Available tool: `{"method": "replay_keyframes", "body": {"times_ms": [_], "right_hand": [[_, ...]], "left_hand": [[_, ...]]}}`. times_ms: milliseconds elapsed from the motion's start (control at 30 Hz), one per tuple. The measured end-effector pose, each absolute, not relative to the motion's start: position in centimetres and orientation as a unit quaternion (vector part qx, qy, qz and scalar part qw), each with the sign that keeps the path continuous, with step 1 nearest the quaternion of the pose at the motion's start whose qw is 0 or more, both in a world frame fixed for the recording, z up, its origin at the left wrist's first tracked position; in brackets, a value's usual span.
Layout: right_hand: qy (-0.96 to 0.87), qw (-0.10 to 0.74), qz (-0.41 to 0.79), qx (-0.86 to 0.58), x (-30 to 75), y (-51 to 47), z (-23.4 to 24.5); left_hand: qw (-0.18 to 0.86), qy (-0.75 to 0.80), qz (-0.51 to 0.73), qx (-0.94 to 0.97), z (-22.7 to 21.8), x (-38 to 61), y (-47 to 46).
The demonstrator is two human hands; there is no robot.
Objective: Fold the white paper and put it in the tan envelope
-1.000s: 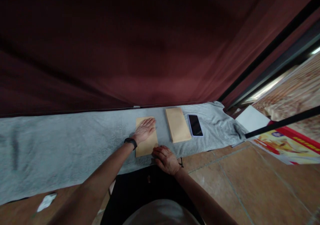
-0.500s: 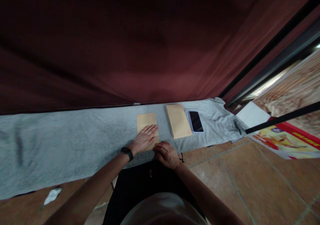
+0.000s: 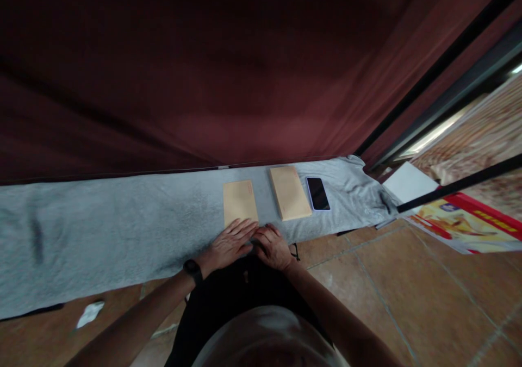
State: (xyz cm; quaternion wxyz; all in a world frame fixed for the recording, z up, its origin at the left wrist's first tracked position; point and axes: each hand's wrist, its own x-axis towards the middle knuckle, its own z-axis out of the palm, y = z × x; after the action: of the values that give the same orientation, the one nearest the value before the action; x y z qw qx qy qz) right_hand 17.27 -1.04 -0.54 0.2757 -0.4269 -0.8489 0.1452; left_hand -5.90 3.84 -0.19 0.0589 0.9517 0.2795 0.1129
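A tan paper envelope (image 3: pixel 240 199) with small red print at its far right corner lies flat on the grey cloth. My left hand (image 3: pixel 230 243), wearing a black wristband, rests palm down over the envelope's near end, fingers stretched out. Curled inward at the near right corner is my right hand (image 3: pixel 274 247), with its fingertips on the envelope's edge; the near edge itself is hidden by the hands. To the right lies a thick stack of similar envelopes (image 3: pixel 290 193). A phone (image 3: pixel 318 194) with a dark screen and a pale case sits right of the stack.
The grey cloth (image 3: pixel 122 225) covers a long, narrow surface against a dark red curtain (image 3: pixel 244 111). Black frame bars, a white box (image 3: pixel 410 183) and a printed red-and-yellow carton (image 3: pixel 473 223) stand at the right. A white scrap (image 3: pixel 90 313) lies on the tiled floor.
My left hand has slid toward my body along the envelope, uncovering more of its far part. My right hand stays at the near corner. The view has shifted slightly.
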Motion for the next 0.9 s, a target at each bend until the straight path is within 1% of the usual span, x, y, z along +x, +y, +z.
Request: {"method": "replay_keyframes", "body": {"times_ms": [200,367,633,900], "right_hand": [[-0.847,0.263,0.13,-0.444,17.3,-1.4,-0.8],[-0.84,0.276,0.152,-0.442,17.6,-1.6,-1.0],[-0.828,0.293,0.151,-0.453,17.3,-1.6,-1.1],[-0.832,0.279,0.149,-0.456,17.2,-1.5,-1.1]], "left_hand": [[0.091,0.286,0.114,0.947,0.2,-7.4,2.7],[0.128,0.342,0.121,0.923,0.3,-6.5,5.3],[0.074,0.409,0.116,0.902,-0.7,-3.3,13.2],[0.06,0.428,0.128,0.893,-0.9,-2.5,14.0]]}}
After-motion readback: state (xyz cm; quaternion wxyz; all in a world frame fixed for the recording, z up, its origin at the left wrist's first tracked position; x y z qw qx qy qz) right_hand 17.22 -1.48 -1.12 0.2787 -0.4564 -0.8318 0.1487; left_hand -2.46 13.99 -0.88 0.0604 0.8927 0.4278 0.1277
